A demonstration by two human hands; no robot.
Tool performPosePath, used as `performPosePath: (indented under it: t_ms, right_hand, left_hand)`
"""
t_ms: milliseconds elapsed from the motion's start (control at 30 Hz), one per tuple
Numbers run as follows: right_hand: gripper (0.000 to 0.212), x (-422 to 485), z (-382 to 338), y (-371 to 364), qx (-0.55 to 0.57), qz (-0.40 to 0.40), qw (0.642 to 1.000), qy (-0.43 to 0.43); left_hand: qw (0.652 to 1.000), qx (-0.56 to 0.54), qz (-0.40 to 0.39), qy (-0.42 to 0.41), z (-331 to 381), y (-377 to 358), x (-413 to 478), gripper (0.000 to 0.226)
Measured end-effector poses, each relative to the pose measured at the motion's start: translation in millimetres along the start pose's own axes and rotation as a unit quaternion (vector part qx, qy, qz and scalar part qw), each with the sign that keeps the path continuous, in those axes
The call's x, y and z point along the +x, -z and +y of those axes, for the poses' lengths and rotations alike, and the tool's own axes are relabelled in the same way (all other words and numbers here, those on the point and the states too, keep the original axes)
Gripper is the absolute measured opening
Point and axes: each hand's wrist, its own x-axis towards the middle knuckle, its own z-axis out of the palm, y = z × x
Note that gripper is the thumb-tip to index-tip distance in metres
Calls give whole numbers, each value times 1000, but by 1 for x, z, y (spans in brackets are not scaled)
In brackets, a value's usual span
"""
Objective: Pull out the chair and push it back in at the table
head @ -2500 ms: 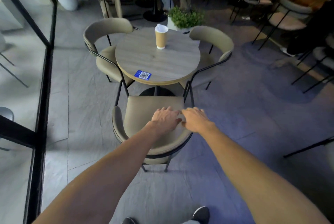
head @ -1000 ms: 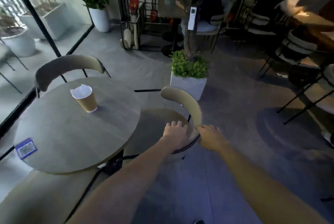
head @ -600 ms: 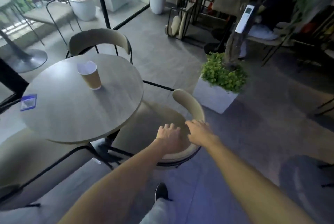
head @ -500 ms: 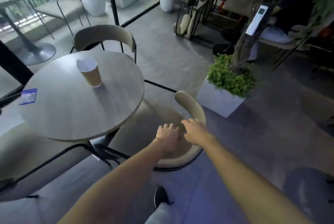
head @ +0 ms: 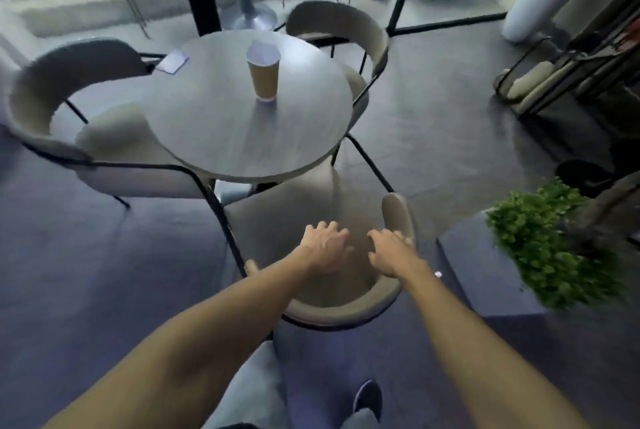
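Low in the centre of the frame both hands are over the nearest chair point(head: 346, 304), the one whose curved backrest turns toward the camera. The left hand point(head: 325, 250) lies palm down above the seat with the fingers spread. The right hand point(head: 389, 252) reaches to the right end of the backrest and its fingertips seem to touch the padding. Neither hand is closed around anything, so I judge they are placed to steer the chair, not to lift it. The picture is blurred, and firm contact I cannot tell.

The chair's seat goes partly under the round table point(head: 214, 138), so it looks close to pushed in. A paper cup point(head: 263, 77) stands upright near the middle of the tabletop, and a small card point(head: 172, 61) lies at its upper left edge. Two other chairs stand at the left and the upper right of the table.

The floor is of grey tiles. A white planter with a green shrub point(head: 543, 241) stands just beside the chair, at the right of the frame, which leaves little room on that side.
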Motion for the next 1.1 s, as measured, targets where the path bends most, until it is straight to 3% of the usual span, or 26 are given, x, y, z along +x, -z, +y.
performPosePath:
  t_ms: [233,433,633,800,1100]
  right_hand:
    - [44,-2,13,-21,-92,-6,983,158]
    - [45,-16,35,-54,-152,-32,963,220]
    - [47,-5,51,-78,-189,-64,953,230]
    - [42,-2,61,-97,-218,-83,940,250]
    - [27,2,66,-110,-258,-11,926,276]
  left_hand:
    - [983,-47,14,177,39,-40,-25,44]
    - [973,-59,7,223,82,-79,-52,46]
    - [984,-30,-68,164,97,-125,-70,64]
    - [984,6,-43,172,102,-141,-70,54]
    - [982,-20,-21,186,99,-148,-67,57]
